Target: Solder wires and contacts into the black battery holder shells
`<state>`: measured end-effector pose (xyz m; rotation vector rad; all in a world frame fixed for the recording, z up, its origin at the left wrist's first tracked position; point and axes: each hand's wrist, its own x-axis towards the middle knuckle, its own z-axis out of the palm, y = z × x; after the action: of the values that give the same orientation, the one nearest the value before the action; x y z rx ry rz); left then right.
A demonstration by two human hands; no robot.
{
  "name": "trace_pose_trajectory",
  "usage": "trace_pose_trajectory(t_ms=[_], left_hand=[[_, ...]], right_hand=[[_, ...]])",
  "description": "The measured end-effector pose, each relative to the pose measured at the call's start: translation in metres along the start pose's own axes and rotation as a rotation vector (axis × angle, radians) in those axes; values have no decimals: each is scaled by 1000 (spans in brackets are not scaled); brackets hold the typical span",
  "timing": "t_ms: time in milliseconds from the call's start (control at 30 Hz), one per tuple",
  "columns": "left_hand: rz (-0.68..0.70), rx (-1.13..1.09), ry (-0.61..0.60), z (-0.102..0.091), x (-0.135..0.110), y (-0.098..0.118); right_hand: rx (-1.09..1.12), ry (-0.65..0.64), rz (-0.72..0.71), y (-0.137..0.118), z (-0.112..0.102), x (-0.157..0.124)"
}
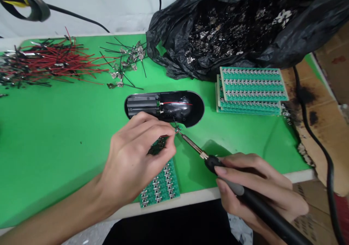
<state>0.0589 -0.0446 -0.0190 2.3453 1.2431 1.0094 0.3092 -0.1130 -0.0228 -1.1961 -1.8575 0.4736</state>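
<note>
My right hand (253, 186) is closed around the handle of a soldering iron (231, 183), whose tip points up and left. Thumb and fingertips of my left hand (144, 154) pinch a tiny part (177, 129) with solder on it, and the iron's tip is at or very near this part. Just beyond my left hand lies a black plastic housing (188, 115) with a battery compartment at its left and a red wire (177, 103) inside. Partly hidden under my left hand is a green circuit board panel (156, 186) with rows of small soldered components.
Several green circuit panels (252, 88) are stacked at the right. Behind them sits a black plastic bag (174, 37) of small metal parts. Red and black wires (57, 61) lie heaped at the left, near loose metal tabs (133, 55). A black cable (313, 125) crosses scorched cardboard (305, 103).
</note>
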Motion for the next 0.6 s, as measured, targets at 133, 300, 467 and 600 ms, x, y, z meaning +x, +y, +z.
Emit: trace_pose_trajectory(t_ms=[133,300,467,600], left_hand=[[4,5,-1,1,0,0],[24,20,-10,-3,1,0],[14,55,-29,-5,0,0],[25,67,-20,-6,2,0]], right_hand=[[2,15,-13,1,2,1],[9,14,-30,1,2,2],[-7,-8,-41,-1,2,5],[-2,33,-13,-3,5,5]])
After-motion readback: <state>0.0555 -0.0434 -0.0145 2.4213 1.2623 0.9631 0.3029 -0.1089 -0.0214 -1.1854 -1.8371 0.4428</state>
